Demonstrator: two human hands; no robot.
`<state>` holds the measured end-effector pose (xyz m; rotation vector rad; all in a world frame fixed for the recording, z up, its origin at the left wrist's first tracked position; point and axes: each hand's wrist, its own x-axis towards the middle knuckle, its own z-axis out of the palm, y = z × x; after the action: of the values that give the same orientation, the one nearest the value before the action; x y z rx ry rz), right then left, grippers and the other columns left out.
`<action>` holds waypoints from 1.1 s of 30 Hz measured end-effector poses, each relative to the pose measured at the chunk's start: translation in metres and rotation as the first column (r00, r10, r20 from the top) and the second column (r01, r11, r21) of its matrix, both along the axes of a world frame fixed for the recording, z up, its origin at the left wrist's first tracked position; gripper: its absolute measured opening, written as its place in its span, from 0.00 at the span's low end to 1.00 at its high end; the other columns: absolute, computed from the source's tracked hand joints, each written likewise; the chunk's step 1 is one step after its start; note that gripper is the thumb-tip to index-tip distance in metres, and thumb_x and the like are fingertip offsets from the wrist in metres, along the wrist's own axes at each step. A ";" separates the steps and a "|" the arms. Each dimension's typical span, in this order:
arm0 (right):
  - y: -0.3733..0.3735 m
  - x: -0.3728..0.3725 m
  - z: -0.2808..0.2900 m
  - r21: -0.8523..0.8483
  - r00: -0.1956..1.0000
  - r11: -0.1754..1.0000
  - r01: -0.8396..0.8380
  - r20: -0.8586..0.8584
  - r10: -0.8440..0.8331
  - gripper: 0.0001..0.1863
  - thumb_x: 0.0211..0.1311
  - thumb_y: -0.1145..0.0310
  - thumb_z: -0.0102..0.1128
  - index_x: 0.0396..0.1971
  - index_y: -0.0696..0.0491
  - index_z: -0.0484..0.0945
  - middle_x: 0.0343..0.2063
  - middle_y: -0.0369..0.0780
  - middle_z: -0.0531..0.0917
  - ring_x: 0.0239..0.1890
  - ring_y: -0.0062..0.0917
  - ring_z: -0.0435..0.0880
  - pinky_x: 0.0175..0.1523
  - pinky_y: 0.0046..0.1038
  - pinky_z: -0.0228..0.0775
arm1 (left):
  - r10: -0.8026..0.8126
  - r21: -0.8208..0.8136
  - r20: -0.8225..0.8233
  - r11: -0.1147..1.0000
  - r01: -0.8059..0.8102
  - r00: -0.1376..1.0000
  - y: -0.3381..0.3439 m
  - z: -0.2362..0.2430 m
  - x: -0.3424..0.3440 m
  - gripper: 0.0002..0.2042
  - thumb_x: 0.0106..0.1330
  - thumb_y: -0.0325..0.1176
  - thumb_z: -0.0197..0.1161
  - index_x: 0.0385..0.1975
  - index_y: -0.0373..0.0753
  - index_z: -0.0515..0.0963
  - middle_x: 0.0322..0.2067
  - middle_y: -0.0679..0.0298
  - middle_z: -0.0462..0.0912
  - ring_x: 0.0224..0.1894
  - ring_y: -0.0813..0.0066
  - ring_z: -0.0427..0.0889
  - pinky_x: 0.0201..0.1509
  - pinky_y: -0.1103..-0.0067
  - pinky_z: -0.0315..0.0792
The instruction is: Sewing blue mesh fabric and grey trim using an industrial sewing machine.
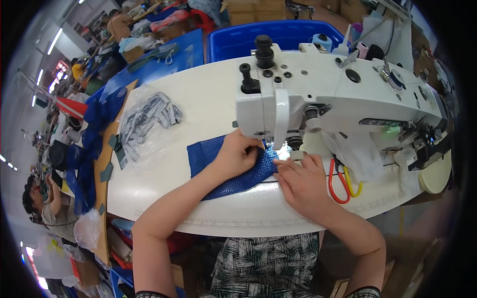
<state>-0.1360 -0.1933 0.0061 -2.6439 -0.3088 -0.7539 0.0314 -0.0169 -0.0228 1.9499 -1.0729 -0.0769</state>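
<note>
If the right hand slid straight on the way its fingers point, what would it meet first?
Most likely the left hand, resting on the blue mesh fabric just beyond the right hand's fingers; depth is unclear.

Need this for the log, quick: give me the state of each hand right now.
Left hand: curled, fingers pressing the blue mesh fabric flat by the sewing machine.
Right hand: pinching the fabric's edge beside the needle area.

Garment sewing workshop. Evidence: white industrial sewing machine (338, 99) on a white counter (198, 99); blue mesh fabric (223, 166) under its needle; clear bag of cut pieces (144, 124); thread spools (323, 40) by a blue bin (238, 42); red- and yellow-handled scissors (343, 184); another worker (47, 208) amid fabric piles at left.
</note>
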 end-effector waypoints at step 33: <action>-0.128 -0.030 0.020 0.622 0.857 0.600 0.503 -0.270 -0.439 0.20 0.67 0.66 0.68 0.56 0.56 0.82 0.47 0.46 0.85 0.51 0.38 0.85 0.58 0.34 0.76 | -0.018 0.024 0.010 1.000 0.018 1.000 0.012 0.024 -0.035 0.17 0.70 0.19 0.54 0.56 0.39 0.80 0.54 0.54 0.80 0.62 0.55 0.79 0.82 0.52 0.48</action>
<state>-0.1655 -0.3211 0.0259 -2.0178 0.6325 -0.7104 -0.0036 -0.0045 0.0009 1.9645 -1.1004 -0.0906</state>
